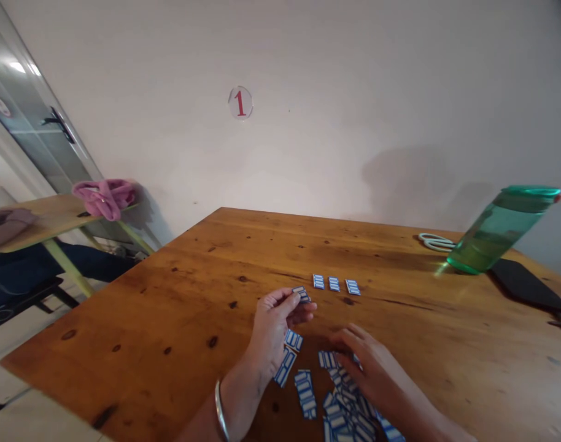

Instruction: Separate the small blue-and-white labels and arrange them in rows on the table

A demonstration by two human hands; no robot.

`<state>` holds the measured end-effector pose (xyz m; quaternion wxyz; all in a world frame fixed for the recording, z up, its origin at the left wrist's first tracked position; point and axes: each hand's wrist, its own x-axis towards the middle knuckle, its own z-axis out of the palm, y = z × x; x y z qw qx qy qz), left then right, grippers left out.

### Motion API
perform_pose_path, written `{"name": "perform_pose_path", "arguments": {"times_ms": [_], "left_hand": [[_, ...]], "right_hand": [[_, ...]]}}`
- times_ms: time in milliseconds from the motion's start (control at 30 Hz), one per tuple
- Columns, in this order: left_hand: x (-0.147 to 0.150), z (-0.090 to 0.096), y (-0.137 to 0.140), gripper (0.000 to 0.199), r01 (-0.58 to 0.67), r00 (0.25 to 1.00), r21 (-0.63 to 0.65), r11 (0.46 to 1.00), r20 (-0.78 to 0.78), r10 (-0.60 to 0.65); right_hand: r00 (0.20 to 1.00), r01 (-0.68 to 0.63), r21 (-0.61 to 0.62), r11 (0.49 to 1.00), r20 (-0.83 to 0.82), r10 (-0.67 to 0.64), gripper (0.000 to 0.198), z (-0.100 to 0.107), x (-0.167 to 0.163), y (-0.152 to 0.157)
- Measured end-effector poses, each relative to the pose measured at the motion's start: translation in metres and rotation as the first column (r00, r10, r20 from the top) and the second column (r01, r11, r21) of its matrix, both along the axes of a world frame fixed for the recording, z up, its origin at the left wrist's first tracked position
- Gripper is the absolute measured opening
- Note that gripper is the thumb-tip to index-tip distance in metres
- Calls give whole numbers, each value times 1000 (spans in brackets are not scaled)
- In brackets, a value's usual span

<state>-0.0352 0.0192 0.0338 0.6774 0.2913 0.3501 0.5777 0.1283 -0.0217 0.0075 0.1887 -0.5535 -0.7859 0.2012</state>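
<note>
My left hand (275,325) pinches one small blue-and-white card (301,294) between thumb and fingers, raised over the table. Beyond it, three similar cards (334,284) lie spaced out in a row. Beneath my left wrist are a few more cards (285,366), partly covered by the hand, and an overlapping strip of cards (305,394) lies nearer me. My right hand (367,356) rests over the far side of a loose heap of the same cards (347,408), fingers apart and slightly bent. Its fingertips touch cards at the heap's edge, some hidden under the palm.
The wooden table (170,307) stands against a white wall. At its right are a green transparent bottle (501,230), a pale coiled cable (434,242) and a flat black object (526,287). A pink cloth (106,196) and another person's arm (7,227) are on the left table.
</note>
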Motion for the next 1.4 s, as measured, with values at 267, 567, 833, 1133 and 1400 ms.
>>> {"name": "perform_pose_path", "arguments": {"times_ms": [267,567,833,1133,1400], "left_hand": [[-1,0,0,19,18,1000,2,1000,-3,-18],[0,0,0,21,22,1000,-21,1000,-2,-22],[0,-2,0,21,35,999,-17,999,1,-35],[0,0,-1,24,28,1000,-32,999,-12,-29],[1,-3,-2,22,53,998,-53,997,-20,-54]], "right_hand": [[989,-145,-91,985,25,148,17,11,16,-5],[985,-144,-104,984,84,152,33,9,21,-6],[979,-146,-121,982,127,161,37,9,21,-4],[989,-112,-28,993,-96,109,20,11,18,1],[622,-35,-425,904,-718,-313,31,0,18,10]]}}
